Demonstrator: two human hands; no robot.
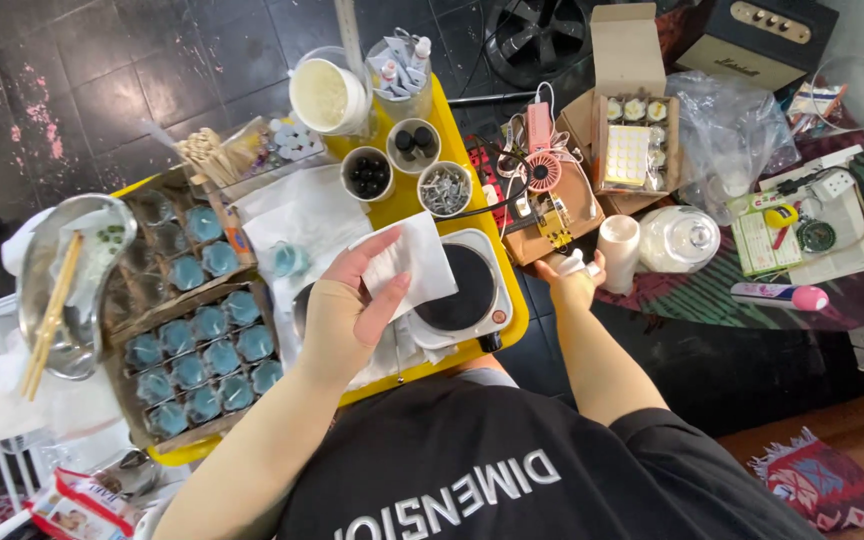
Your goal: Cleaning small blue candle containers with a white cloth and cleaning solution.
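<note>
Yellow surface [512, 320] cluttered: left hand [347, 310] fingers pinching white tissue [407, 262] over hotplate [457, 290], scorch risk; right hand [574, 275] fingers clamped on small white object [571, 263]

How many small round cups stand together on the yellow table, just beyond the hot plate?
3 small cups: one at the left holding dark round pieces, one behind it holding dark pieces, one at the right holding grey metal bits. None seems hidden.

tissue [414, 262]: soft matt white paper
hotplate [467, 285]: glossy black top, white casing
bowl [62, 290]: shiny metal
chopsticks [49, 315]: pale wood
box [627, 140]: matt brown cardboard
table [512, 320]: smooth yellow
</note>
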